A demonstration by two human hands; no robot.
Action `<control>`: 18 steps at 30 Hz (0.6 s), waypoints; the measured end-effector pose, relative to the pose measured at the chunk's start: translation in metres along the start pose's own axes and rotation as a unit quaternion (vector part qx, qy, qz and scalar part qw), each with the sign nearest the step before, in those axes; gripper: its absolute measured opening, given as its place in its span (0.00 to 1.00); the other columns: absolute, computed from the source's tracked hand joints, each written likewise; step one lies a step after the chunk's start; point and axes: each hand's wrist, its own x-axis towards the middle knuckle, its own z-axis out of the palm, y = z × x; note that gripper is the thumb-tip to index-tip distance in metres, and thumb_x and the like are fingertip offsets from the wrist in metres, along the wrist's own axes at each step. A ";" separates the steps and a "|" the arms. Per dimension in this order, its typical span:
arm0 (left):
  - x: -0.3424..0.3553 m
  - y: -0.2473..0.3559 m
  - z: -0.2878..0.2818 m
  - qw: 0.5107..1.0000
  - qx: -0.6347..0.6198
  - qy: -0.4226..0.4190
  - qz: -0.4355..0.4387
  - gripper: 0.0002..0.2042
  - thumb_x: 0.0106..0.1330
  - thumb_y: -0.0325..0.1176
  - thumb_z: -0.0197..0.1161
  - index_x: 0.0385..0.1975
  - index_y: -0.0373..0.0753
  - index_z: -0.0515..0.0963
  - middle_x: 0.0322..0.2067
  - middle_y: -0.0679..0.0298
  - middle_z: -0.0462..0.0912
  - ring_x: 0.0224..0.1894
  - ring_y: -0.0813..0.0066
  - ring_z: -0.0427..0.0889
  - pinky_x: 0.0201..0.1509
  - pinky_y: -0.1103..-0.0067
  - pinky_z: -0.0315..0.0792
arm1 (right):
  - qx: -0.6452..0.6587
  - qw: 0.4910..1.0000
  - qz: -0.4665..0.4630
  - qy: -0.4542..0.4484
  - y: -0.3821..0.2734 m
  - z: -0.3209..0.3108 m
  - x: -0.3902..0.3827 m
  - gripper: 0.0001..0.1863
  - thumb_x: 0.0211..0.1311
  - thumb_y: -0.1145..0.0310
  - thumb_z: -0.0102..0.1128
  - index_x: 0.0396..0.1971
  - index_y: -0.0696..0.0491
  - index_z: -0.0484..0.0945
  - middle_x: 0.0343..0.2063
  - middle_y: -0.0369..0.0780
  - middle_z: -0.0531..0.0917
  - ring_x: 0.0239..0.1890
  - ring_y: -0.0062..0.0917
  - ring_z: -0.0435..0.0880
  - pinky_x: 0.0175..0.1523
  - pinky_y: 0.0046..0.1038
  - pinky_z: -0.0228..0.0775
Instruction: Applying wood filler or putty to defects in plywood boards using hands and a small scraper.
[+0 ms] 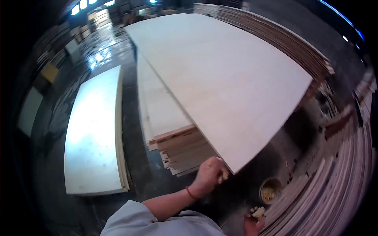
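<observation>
A large pale plywood sheet point(232, 74) lies slantwise over a stack of similar sheets point(185, 151), its near corner jutting out past the stack. My left hand point(208, 175), with a red band at the wrist, is closed on the sheet's edge beside that corner. Low at the right, my right hand point(254, 225) has its fingers curled around a small pale yellow lump point(258, 212), whose kind I cannot make out. Close to it stands a round tub point(271, 191) with yellowish crumbly stuff inside.
To the left is a lower stack of pale boards point(94, 133). A tall pile of thin sheets point(271, 35) runs along the far right side. Long layered strips or sheet edges point(327, 188) fill the near right. The dark floor point(98, 55) shines wetly farther off.
</observation>
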 end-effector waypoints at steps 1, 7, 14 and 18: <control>0.005 0.006 0.013 0.997 -0.025 0.051 -0.060 0.19 0.78 0.48 0.52 0.36 0.35 0.76 0.22 0.66 0.79 0.19 0.84 0.71 0.22 0.85 0.65 | -0.011 1.000 0.014 -0.013 -0.001 0.011 0.023 0.24 0.57 0.72 0.56 0.57 0.53 0.75 0.44 0.43 0.83 0.41 0.30 0.81 0.41 0.34 0.72; 0.013 0.007 0.048 0.987 -0.096 0.072 -0.106 0.16 0.69 0.44 0.67 0.37 0.35 0.78 0.20 0.69 0.77 0.17 0.84 0.71 0.18 0.85 0.62 | -0.015 0.977 0.111 -0.180 0.001 0.109 0.098 0.28 0.54 0.68 0.54 0.60 0.48 0.76 0.60 0.49 0.79 0.61 0.44 0.78 0.52 0.41 0.71; 0.011 0.018 0.053 0.979 -0.169 0.049 -0.107 0.13 0.68 0.41 0.66 0.33 0.36 0.80 0.19 0.70 0.76 0.17 0.84 0.71 0.19 0.85 0.60 | -0.050 0.960 0.185 -0.202 -0.015 0.128 0.083 0.24 0.55 0.77 0.60 0.54 0.54 0.78 0.56 0.49 0.80 0.58 0.48 0.78 0.51 0.43 0.75; 0.005 0.039 0.049 0.979 -0.183 -0.001 -0.087 0.11 0.67 0.39 0.65 0.31 0.36 0.80 0.20 0.70 0.75 0.18 0.84 0.71 0.21 0.84 0.61 | -0.068 0.965 0.144 -0.209 -0.019 0.110 0.074 0.25 0.54 0.77 0.60 0.55 0.56 0.77 0.56 0.50 0.80 0.58 0.45 0.79 0.51 0.41 0.75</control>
